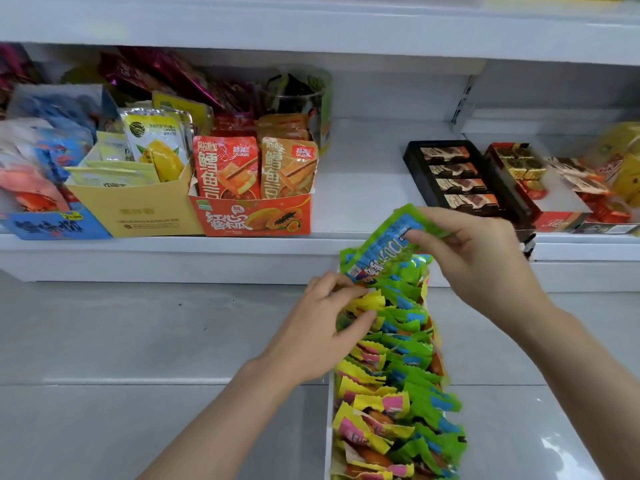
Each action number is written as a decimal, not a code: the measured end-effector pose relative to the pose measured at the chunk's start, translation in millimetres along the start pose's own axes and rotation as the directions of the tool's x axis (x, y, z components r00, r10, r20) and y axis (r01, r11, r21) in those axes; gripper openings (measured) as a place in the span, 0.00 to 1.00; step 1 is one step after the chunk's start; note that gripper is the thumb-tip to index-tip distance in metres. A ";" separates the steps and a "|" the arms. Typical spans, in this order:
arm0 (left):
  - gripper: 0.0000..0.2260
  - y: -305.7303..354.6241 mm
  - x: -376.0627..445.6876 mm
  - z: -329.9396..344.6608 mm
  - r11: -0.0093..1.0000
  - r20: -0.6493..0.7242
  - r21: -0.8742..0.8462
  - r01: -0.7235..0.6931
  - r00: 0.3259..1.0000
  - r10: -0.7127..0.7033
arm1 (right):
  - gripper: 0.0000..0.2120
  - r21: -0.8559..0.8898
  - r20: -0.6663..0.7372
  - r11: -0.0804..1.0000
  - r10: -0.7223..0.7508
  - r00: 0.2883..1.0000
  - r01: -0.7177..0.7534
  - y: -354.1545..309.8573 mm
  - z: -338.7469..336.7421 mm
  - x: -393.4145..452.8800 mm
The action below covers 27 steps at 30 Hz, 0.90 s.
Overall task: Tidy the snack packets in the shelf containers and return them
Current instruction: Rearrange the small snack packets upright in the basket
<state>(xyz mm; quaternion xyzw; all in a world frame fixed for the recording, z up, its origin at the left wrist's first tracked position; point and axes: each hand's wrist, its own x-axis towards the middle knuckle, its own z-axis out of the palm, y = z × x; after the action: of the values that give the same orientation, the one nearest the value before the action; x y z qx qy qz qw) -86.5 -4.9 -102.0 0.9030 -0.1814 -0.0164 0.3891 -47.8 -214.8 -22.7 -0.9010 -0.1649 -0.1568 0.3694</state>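
Two hands (pixel 325 327); three cardboard display boxes (pixel 252 216) of packets; one black tray (pixel 415 168) holding four chocolate bars (pixel 457 183); one white container (pixel 329 410).

Scene is lit evenly & brightly w/ soft white light; only faint shadow is seen under the upper shelf (pixel 311 26). Specular glare is seen on the floor tiles (pixel 554 441) at lower right. Wide-angle bending is seen along shelf edges, and packets at far left (pixel 31 157) & far right (pixel 620 157) are rendered soft & smeared.
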 end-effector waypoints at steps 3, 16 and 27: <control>0.22 1.0 -2.1 1.6 1.000 -0.008 -0.031 0.007 1.000 -0.007 | 0.11 -0.058 0.100 0.998 0.017 0.995 -0.012 -4.0 14.4 11.9; 0.17 -4.6 1.8 5.3 0.998 -0.015 -0.062 0.025 1.000 -0.026 | 0.13 -0.237 0.284 0.969 -0.002 0.959 0.072 -15.7 13.7 36.5; 0.15 -6.2 -6.0 8.5 0.978 -0.042 -0.205 0.035 0.998 -0.045 | 0.10 -0.302 0.235 0.950 0.160 0.959 -0.084 1.0 39.3 25.6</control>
<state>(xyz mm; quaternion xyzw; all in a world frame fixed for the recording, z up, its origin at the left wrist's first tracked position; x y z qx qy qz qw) -91.6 -4.8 -113.0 0.8618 -0.1515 -0.0217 0.4836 -18.1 -182.7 -39.6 -0.9663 -0.1301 -0.0382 0.2187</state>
